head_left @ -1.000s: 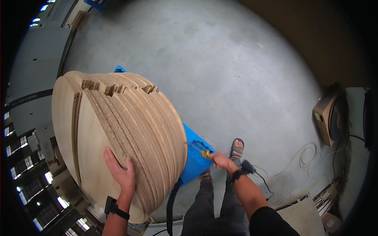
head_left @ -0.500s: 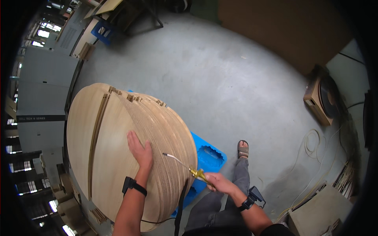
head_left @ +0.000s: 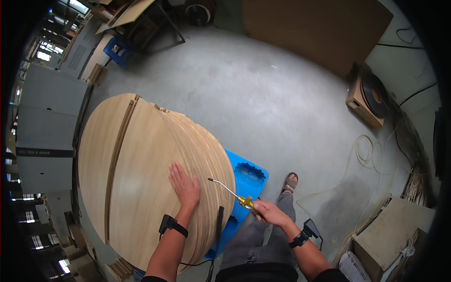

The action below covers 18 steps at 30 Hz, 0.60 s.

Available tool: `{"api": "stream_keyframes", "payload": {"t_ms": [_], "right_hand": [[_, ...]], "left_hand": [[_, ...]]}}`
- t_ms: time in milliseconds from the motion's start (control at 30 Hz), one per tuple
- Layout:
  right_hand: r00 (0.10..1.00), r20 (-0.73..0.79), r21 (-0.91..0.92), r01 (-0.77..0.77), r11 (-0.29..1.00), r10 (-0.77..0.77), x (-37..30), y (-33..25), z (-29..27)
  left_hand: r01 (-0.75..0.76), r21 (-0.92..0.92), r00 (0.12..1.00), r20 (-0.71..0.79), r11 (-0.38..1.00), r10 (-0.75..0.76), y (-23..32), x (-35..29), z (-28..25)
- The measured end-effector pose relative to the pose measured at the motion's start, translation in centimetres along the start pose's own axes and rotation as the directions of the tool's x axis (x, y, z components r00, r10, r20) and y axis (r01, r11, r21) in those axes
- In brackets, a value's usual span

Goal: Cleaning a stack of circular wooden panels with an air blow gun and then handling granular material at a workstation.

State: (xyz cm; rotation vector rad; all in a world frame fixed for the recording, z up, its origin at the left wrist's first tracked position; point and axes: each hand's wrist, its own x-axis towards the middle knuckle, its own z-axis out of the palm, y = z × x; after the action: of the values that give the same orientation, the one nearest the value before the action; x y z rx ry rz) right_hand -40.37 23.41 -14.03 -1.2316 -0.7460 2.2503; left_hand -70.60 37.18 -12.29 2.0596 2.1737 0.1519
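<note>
Head view, the only one. Left hand (head_left: 185, 188): flat, palm down, fingers near together, gripping nothing, laid on the top face of the wooden stack (head_left: 150, 174). Right hand (head_left: 271, 212): wrapped around the handle of the gun (head_left: 246, 203), off to the right of the stack.

Key relation: gun's long axis slants from the right hand up and left, toward the left hand. The nozzle (head_left: 224, 186) tip ends just right of the left thumb, over the stack's layered edge; whether it touches wood, can't tell. Gun is in the right hand; left hand is the nearer one to the tip.

Stack lies under the left hand and spreads left of it; a dark groove (head_left: 116, 160) runs away from the person, left of that hand. Blue base (head_left: 261, 173) shows up-left of the right hand. Dark strap (head_left: 219, 225) hangs between the hands. Cable coil (head_left: 359, 152) well right of the right hand.
</note>
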Motion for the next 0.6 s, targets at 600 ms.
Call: {"api": "stream_keyframes", "payload": {"t_ms": [600], "right_hand": [[0.990,-0.132,-0.135,-0.061,0.989,0.043,0.0,6.3,-3.1]], "left_hand": [[-0.076,-0.083,0.997,-0.022,0.994,0.074,0.1,-0.6,1.1]]}}
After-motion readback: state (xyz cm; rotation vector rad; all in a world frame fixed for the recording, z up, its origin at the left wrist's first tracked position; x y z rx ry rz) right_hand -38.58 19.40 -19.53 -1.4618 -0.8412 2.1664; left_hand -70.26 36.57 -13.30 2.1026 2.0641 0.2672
